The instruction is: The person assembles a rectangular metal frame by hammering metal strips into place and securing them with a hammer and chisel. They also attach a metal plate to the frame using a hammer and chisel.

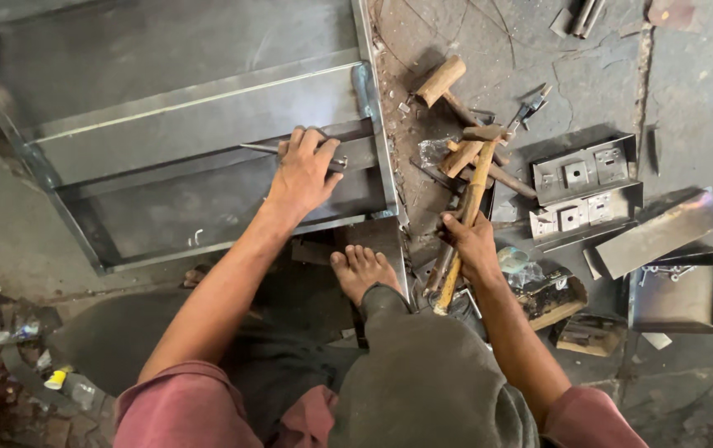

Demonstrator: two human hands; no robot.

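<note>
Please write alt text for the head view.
A seated person's left hand presses on a sheet-metal frame on the floor while the right hand grips a wooden-handled hammer. Other hammers lie nearby.

sheet-metal frame (207, 124) on the floor at left, hammers (464, 141) just right, metal brackets (584, 187) farther right

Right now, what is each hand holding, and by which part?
Right hand grips a wooden-handled hammer around mid-handle. Left hand presses flat on the sheet-metal frame, gripping nothing.
</note>
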